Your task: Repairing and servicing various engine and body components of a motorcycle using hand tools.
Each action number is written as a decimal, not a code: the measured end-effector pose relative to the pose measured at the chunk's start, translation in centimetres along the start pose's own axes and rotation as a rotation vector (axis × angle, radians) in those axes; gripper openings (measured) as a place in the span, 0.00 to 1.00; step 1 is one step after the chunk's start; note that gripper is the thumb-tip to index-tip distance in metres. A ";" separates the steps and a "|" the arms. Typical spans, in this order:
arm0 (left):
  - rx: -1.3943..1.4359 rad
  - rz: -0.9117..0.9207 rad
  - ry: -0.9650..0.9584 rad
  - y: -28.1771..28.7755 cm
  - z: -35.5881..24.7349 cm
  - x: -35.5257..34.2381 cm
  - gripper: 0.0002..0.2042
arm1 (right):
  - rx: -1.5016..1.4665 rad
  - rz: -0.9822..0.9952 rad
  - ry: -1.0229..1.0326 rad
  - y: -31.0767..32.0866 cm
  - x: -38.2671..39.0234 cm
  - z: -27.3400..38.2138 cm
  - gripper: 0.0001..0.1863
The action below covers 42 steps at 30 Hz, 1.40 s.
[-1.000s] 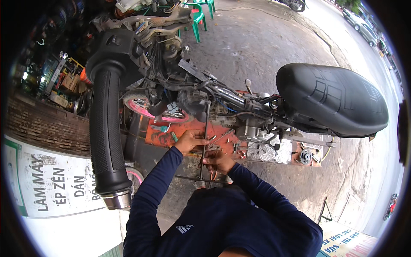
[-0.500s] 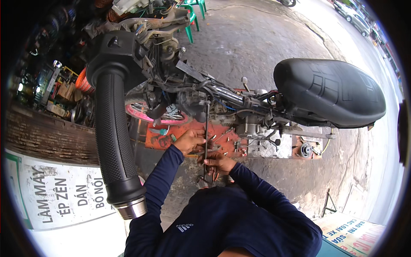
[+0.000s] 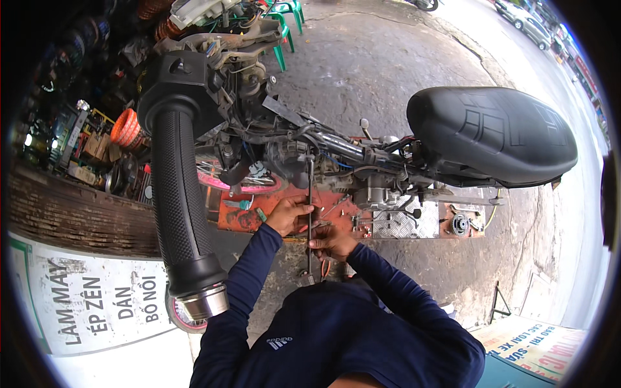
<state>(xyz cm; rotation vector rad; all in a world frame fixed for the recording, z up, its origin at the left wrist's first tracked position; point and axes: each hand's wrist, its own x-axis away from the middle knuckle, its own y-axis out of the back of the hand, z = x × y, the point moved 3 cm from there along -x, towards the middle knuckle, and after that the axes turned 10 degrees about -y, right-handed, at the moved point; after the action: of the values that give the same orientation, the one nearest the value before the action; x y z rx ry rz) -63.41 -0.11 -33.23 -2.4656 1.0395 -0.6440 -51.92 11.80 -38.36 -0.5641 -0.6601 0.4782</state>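
Note:
A long, thin dark metal rod (image 3: 310, 223) stretches from beside the stripped motorcycle's frame (image 3: 343, 145) back toward my body. My left hand (image 3: 289, 215) is closed at the rod's middle, thumb and fingers against it from the left. Slightly nearer to me, my right hand (image 3: 333, 242) pinches the same rod from the right. The rod's far end meets the dark parts under the frame; whether it is seated on anything there, I cannot tell. Below my right hand lies a tool with orange handles (image 3: 326, 267), partly hidden.
The motorcycle stands over an orange metal platform (image 3: 249, 216) strewn with small parts and a toothed round part (image 3: 460, 224). A black handlebar grip (image 3: 174, 187) rises close on the left, the black seat (image 3: 491, 136) on the right. Green plastic stools (image 3: 284, 29) stand farther off.
The view has shifted slightly. My left hand has come closer around the rod, its fingers less spread than before. My right hand keeps its pinch on the rod.

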 end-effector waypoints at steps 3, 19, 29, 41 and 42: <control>0.157 -0.023 -0.007 -0.8 0.2 0.1 0.13 | -0.153 0.083 -0.014 -1.7 0.6 0.6 0.11; 0.187 -0.054 -0.127 -0.1 0.7 -2.3 0.11 | -0.202 0.113 0.093 0.3 0.6 -0.4 0.12; 0.603 -0.223 -0.266 0.8 1.9 -6.7 0.13 | -0.242 0.192 0.131 -0.7 1.3 0.8 0.12; 0.564 -0.329 -0.235 2.4 1.7 -9.2 0.10 | 0.316 -0.291 0.105 1.8 2.6 -0.9 0.08; 0.568 -0.317 -0.220 2.3 2.1 -9.2 0.10 | 0.301 -0.290 0.095 1.9 3.1 -1.6 0.08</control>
<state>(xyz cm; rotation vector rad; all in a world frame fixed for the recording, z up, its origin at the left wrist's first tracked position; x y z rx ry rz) -69.31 5.56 -38.49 -2.1351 0.3185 -0.6343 -49.15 14.47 -39.22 -0.2001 -0.5548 0.2684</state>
